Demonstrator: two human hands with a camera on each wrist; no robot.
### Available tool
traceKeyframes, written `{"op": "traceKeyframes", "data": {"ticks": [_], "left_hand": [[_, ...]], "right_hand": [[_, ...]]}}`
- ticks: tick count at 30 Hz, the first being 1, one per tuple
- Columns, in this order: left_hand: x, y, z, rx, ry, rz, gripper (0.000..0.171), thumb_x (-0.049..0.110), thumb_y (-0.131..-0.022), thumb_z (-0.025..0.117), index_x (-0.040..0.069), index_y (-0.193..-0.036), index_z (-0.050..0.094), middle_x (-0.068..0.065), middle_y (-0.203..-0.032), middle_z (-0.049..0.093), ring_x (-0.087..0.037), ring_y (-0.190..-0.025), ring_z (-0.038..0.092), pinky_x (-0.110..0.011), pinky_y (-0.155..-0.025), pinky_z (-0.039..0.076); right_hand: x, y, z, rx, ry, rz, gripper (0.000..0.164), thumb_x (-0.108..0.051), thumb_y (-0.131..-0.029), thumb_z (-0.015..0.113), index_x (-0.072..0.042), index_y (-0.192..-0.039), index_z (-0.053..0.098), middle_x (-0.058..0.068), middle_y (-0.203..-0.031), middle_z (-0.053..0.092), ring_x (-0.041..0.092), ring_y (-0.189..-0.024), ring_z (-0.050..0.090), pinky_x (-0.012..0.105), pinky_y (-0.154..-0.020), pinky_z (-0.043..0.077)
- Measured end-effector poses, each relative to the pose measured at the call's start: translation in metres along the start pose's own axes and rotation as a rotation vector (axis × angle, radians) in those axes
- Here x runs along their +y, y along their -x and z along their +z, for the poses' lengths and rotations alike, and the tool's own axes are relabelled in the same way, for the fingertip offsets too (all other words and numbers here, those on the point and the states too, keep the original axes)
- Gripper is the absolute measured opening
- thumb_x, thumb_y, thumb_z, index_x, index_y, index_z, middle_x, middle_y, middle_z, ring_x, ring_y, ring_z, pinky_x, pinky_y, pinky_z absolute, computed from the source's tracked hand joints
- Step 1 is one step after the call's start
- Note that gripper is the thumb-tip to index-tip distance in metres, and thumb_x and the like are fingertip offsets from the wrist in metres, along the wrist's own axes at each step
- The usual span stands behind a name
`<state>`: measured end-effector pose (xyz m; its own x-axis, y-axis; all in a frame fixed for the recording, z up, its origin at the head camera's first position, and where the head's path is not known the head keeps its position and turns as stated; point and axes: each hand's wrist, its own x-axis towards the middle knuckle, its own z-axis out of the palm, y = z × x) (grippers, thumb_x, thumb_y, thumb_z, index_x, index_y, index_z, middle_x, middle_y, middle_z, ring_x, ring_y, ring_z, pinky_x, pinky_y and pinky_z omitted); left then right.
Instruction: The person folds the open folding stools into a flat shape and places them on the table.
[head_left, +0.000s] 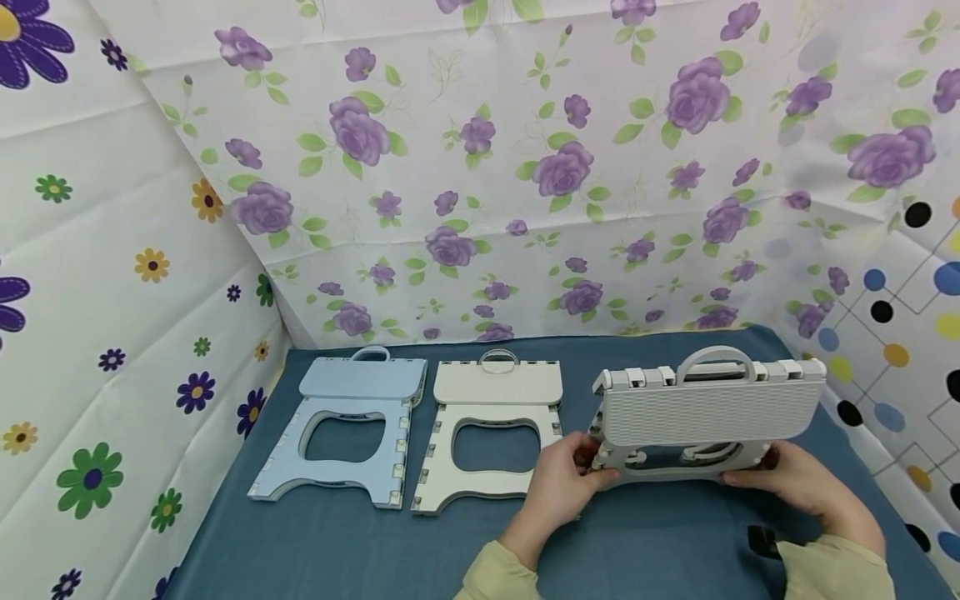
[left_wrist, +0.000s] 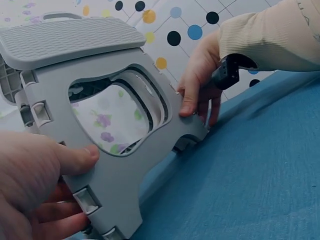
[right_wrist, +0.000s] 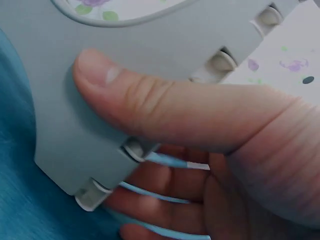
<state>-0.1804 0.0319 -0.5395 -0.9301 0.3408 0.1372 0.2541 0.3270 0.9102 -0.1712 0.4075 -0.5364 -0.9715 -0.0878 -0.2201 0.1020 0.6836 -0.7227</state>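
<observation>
A grey folding stool (head_left: 712, 415) stands tilted up on the right part of the table, its textured top panel hanging toward me and its carry handle (head_left: 716, 354) uppermost. My left hand (head_left: 558, 483) grips its left side edge, thumb on the front of the leg panel (left_wrist: 120, 185) and fingers behind. On the opposite side edge, my right hand (head_left: 806, 487) holds the stool the same way, its thumb (right_wrist: 150, 100) lying flat on the grey panel near the foot. Through the cut-out in the leg panel, the flowered cloth behind shows.
A light blue folding stool (head_left: 382, 477) and a cream one (head_left: 487, 483) lie folded flat to the left, handles toward the back. Blue cloth (head_left: 315, 550) covers the table. Patterned cloths (head_left: 450, 167) hang at the back and both sides. A black strap piece (head_left: 763, 542) sits at my right wrist.
</observation>
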Motion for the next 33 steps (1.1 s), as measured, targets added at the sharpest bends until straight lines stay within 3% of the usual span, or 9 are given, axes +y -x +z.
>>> {"op": "traceKeyframes", "data": {"ticks": [2, 5, 7, 10, 17, 33], "left_hand": [[0.0013, -0.0002, -0.0001, 0.053, -0.009, 0.0, 0.041, 0.021, -0.088, 0.093, 0.016, -0.117, 0.065, 0.007, -0.106, 0.065, -0.008, -0.088, 0.064, -0.022, -0.074, 0.053], [0.0015, 0.0005, 0.0002, 0.092, -0.056, 0.009, 0.059, 0.024, -0.087, 0.094, 0.014, -0.133, 0.058, -0.002, -0.124, 0.06, -0.022, -0.109, 0.063, -0.032, -0.089, 0.055], [0.0012, 0.001, 0.0002, 0.085, -0.083, 0.008, 0.068, 0.027, -0.089, 0.092, 0.013, -0.145, 0.056, -0.004, -0.136, 0.059, -0.026, -0.122, 0.06, -0.039, -0.099, 0.054], [0.0007, 0.0012, -0.0003, 0.045, -0.091, -0.004, 0.068, 0.03, -0.092, 0.089, 0.015, -0.151, 0.058, -0.001, -0.143, 0.062, -0.022, -0.13, 0.06, -0.042, -0.106, 0.052], [-0.0005, 0.0001, -0.0007, 0.015, -0.077, 0.006, 0.048, 0.029, -0.092, 0.089, 0.019, -0.136, 0.071, 0.007, -0.126, 0.07, -0.011, -0.116, 0.066, -0.036, -0.098, 0.055], [-0.0011, -0.0008, -0.0005, -0.001, 0.011, 0.01, 0.035, 0.021, -0.091, 0.09, 0.016, -0.123, 0.076, 0.011, -0.107, 0.072, 0.0, -0.095, 0.066, -0.024, -0.083, 0.057]], "right_hand": [[0.0017, 0.0011, -0.0025, 0.003, -0.023, 0.011, 0.083, -0.029, -0.095, 0.086, 0.012, -0.15, 0.04, 0.032, -0.132, 0.062, 0.036, -0.108, 0.068, 0.045, -0.081, 0.059], [0.002, 0.0025, -0.0037, 0.003, -0.056, 0.01, 0.086, -0.026, -0.094, 0.087, 0.011, -0.154, 0.037, 0.035, -0.135, 0.06, 0.037, -0.109, 0.069, 0.045, -0.081, 0.06], [0.0009, 0.0033, -0.0037, 0.003, -0.058, -0.009, 0.085, -0.026, -0.094, 0.087, 0.01, -0.154, 0.038, 0.035, -0.135, 0.061, 0.037, -0.109, 0.069, 0.045, -0.081, 0.06], [-0.0009, 0.0037, -0.0033, 0.014, -0.027, -0.021, 0.078, -0.026, -0.093, 0.087, 0.01, -0.15, 0.046, 0.028, -0.129, 0.066, 0.03, -0.104, 0.068, 0.04, -0.077, 0.059], [-0.0003, 0.0029, -0.0027, 0.03, -0.003, -0.026, 0.078, -0.025, -0.094, 0.087, 0.012, -0.148, 0.047, 0.028, -0.129, 0.066, 0.027, -0.103, 0.067, 0.037, -0.075, 0.058], [0.0005, 0.0038, -0.0012, 0.024, -0.018, -0.032, 0.078, -0.026, -0.095, 0.086, 0.011, -0.15, 0.046, 0.026, -0.129, 0.067, 0.023, -0.1, 0.068, 0.037, -0.075, 0.058]]}}
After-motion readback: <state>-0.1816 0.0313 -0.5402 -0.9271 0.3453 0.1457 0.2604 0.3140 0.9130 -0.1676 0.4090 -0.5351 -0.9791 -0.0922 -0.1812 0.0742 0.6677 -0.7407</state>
